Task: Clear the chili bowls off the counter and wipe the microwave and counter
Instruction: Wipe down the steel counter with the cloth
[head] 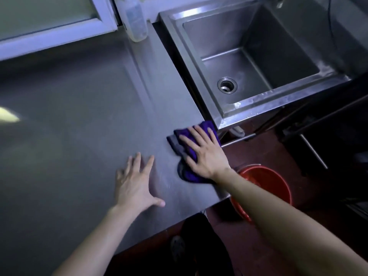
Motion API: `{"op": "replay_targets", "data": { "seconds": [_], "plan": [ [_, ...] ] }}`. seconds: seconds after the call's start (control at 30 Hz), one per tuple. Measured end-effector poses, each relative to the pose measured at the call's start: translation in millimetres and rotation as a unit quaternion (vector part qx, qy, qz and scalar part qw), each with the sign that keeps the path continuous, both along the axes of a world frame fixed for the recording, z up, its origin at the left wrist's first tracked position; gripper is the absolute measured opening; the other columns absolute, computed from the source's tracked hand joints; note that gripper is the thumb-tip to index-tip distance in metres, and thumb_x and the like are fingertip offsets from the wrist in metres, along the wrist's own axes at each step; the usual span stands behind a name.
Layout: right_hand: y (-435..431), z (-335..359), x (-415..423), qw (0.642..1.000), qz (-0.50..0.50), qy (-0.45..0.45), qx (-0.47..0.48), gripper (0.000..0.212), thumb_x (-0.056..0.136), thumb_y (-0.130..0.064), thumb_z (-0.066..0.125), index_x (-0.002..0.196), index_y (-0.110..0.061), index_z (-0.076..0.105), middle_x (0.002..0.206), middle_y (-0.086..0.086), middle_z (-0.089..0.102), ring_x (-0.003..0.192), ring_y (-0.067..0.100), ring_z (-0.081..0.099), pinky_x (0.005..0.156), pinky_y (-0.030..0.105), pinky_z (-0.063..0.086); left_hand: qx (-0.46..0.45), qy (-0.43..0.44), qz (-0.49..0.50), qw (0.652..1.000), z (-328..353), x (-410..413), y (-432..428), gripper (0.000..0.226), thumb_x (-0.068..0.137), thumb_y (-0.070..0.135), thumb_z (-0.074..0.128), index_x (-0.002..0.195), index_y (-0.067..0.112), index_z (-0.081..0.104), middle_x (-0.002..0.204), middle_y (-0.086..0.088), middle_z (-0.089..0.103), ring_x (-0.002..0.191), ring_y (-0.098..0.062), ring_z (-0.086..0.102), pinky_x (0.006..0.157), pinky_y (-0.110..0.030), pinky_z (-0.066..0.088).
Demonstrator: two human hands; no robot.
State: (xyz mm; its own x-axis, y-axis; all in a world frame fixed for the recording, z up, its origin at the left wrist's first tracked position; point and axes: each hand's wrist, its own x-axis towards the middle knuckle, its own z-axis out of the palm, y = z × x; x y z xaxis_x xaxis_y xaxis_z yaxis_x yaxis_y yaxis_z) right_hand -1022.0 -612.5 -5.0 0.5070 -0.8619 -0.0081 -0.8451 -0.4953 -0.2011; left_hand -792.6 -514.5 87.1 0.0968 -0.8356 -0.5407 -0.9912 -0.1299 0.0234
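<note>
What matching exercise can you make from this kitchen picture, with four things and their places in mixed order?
Things: 1 purple cloth; 2 red bucket; 3 clear bottle; 4 drain.
Places: a on the floor; b in the sink bottom; c under the right hand; d at the counter's back edge.
Pairs: 1-c, 2-a, 3-d, 4-b.

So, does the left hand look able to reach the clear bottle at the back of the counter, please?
Probably yes: the left hand is open, holding nothing, and only bare counter shows between it and the bottle, though it looks a long stretch.
</note>
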Motion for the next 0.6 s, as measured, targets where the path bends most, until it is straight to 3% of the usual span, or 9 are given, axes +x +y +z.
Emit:
{"op": "replay_targets", "data": {
  "seconds": [0.1,0.2,0.43,0.6],
  "plan": [
    [-85,-1,52,0.999,-0.044,-0.008,0.011,0.068,0.099,-0.061,0.045,0.162,-0.035,0.043,0.173,0.006,0.035,0.163,0.028,0.022,0.132,0.057,0.009,-0.001,0.001,0.007,1.0,-12,2,9,0.162,0.048,0.084,0.089,0.171,0.04,-0.006,0.18,-0.004,-0.015,0.168,-0.03,-0.008,0.132,-0.056,0.022],
    [-104,-5,66,0.999,-0.036,-0.017,0.008,0.069,0.099,-0.059,0.043,0.163,-0.033,0.042,0.174,0.006,0.032,0.164,0.028,0.019,0.133,0.056,0.006,-0.01,-0.002,0.006,1.0,-21,4,7,0.166,0.042,0.087,0.089,0.171,0.042,-0.006,0.181,-0.004,-0.011,0.168,-0.03,-0.005,0.131,-0.053,0.026],
    [33,-11,-61,0.999,0.025,-0.032,-0.007,0.07,0.1,-0.047,0.057,0.166,-0.032,0.037,0.178,0.004,0.02,0.167,0.025,0.01,0.133,0.055,0.012,-0.007,-0.006,0.004,1.0,-19,6,7,0.166,0.041,0.087,0.089,0.171,0.042,-0.004,0.181,-0.001,-0.008,0.168,-0.029,-0.002,0.13,-0.053,0.03],
    [105,-3,-8,0.995,-0.099,0.025,0.004,0.076,0.101,-0.064,0.046,0.169,-0.037,0.027,0.179,0.012,0.015,0.167,0.032,0.003,0.131,0.061,0.008,-0.037,0.054,0.036,0.997,5,39,21,0.124,0.068,0.058,0.097,0.169,0.036,0.029,0.18,0.002,0.019,0.164,-0.021,0.024,0.129,-0.044,0.033]
  ]
}}
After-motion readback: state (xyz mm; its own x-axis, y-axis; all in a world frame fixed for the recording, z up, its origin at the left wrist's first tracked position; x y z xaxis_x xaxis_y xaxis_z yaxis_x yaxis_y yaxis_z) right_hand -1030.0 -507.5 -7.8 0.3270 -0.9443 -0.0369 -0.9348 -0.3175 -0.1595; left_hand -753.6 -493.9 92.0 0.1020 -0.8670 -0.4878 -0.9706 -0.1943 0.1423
